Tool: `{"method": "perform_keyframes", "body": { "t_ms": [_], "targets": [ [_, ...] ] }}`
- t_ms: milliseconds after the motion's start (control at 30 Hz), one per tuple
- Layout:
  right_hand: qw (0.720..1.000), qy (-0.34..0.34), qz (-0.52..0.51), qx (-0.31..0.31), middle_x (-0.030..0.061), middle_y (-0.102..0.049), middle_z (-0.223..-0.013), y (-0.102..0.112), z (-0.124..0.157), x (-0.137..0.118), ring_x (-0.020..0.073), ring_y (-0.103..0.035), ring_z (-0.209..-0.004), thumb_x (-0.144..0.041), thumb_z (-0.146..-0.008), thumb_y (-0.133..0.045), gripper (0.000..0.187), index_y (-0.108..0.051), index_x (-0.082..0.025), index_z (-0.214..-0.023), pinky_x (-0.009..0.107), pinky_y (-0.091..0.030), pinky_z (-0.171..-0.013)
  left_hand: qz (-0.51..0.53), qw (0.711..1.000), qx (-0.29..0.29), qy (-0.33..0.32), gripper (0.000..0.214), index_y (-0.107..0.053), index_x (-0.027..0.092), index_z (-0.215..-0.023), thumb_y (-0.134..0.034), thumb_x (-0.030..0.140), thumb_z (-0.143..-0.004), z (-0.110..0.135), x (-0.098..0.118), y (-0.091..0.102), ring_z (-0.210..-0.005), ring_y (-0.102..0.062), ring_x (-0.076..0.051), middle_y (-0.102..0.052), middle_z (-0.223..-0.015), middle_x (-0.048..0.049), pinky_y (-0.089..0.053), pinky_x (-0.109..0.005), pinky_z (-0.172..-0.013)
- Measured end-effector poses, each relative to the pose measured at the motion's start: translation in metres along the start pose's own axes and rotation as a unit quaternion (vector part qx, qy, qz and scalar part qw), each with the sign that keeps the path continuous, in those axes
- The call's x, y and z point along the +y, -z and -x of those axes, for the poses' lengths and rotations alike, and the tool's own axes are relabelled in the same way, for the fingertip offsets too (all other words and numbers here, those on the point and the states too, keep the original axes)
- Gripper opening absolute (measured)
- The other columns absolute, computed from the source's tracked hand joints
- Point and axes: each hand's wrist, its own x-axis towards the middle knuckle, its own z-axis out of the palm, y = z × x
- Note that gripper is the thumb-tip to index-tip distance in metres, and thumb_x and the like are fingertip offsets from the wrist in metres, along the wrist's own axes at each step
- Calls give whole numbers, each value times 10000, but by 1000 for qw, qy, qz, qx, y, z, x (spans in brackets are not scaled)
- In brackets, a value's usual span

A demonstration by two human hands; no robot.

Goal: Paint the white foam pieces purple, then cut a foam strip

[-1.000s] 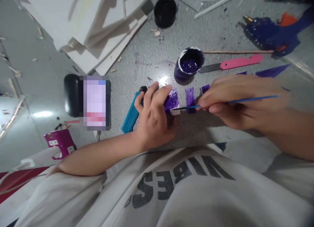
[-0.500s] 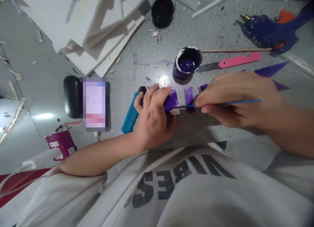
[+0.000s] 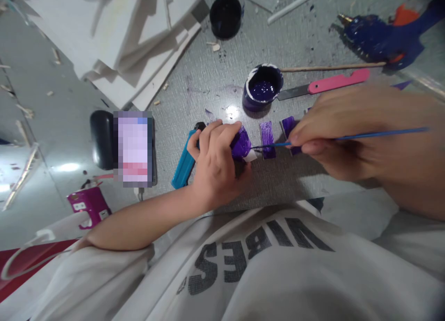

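Note:
My left hand (image 3: 217,166) is closed around a small piece painted purple (image 3: 241,144), with a bare white corner at its lower right. Between the fingertips of my right hand (image 3: 333,135) is a thin blue paintbrush (image 3: 382,134); its dark tip lies at the right edge of the purple piece. A purple-painted strip (image 3: 267,135) lies just right of it, partly behind the brush, and another purple strip (image 3: 288,125) is partly covered by my right fingers. Above them stands an open jar of dark purple paint (image 3: 263,87).
A blue cutter (image 3: 183,166) lies left of my left hand, near a phone (image 3: 135,147) and a black mouse-like object (image 3: 100,140). White foam boards (image 3: 100,34) fill the upper left. A pink-handled knife (image 3: 339,81), a wooden stick (image 3: 330,67), a glue gun (image 3: 382,38) and a black lid (image 3: 225,16) lie farther up.
My right hand and the brush have shifted right, uncovering more of the second strip. The held piece has turned slightly, and purple covers more of its lower edge. My left hand stays nearly in place.

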Motion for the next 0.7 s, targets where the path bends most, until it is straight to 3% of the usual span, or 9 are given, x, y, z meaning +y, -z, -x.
{"method": "perform_keyframes", "body": {
  "t_ms": [133, 233, 300, 400, 533, 700],
  "targets": [
    [998, 39, -52, -22, -21, -820, -893, -1, 0, 3, 128, -675, -745, -295, -1177, -616, 101, -667, -281, -1091, 336, -548, -729, 11, 1000, 19, -4, 750, -444, 267, -1620, -709, 380, -928, 0, -1, -2, -1466, -643, -371, -757, -1430, -134, -348, -549, -1269],
    [998, 56, -20, -30, -27, -811, -865, 4, 1, 0, 134, -667, -736, -276, -1166, -627, 83, -652, -280, -1087, 363, -538, -721, 12, 1000, 24, -5, 734, -455, 267, -1616, -707, 386, -937, 0, -1, -2, -1450, -647, -363, -758, -1419, -129, -346, -545, -1269],
    [998, 44, 34, -26, -28, -781, -841, 9, 1, -5, 146, -693, -779, -311, -1179, -604, 114, -659, -293, -1081, 378, -546, -740, 15, 1000, 20, -8, 735, -457, 259, -1617, -706, 385, -936, 0, -1, -2, -1455, -642, -363, -754, -1420, -133, -343, -544, -1271],
    [997, -53, 59, -4, -31, -781, -870, 9, 0, -10, 155, -741, -866, -316, -1180, -619, 128, -686, -319, -1071, 384, -579, -807, 11, 1000, 20, -10, 742, -451, 258, -1616, -702, 385, -930, 0, -1, -2, -1452, -639, -361, -750, -1418, -135, -351, -542, -1261],
    [996, 45, -77, -33, -35, -823, -903, 1, -2, -3, 109, -691, -733, -248, -1153, -662, 79, -673, -287, -1085, 336, -567, -732, 8, 1000, 13, 13, 769, -420, 284, -1620, -702, 396, -913, -1, 0, -3, -1440, -638, -363, -742, -1427, -130, -350, -549, -1257],
    [998, 19, 53, -6, -22, -784, -836, 5, 0, -1, 144, -711, -803, -307, -1184, -604, 130, -685, -296, -1083, 354, -550, -753, 14, 1000, 15, 19, 762, -469, 267, -1594, -722, 372, -883, -2, 0, -3, -1402, -660, -363, -753, -1399, -133, -372, -553, -1248]
  ]
}}
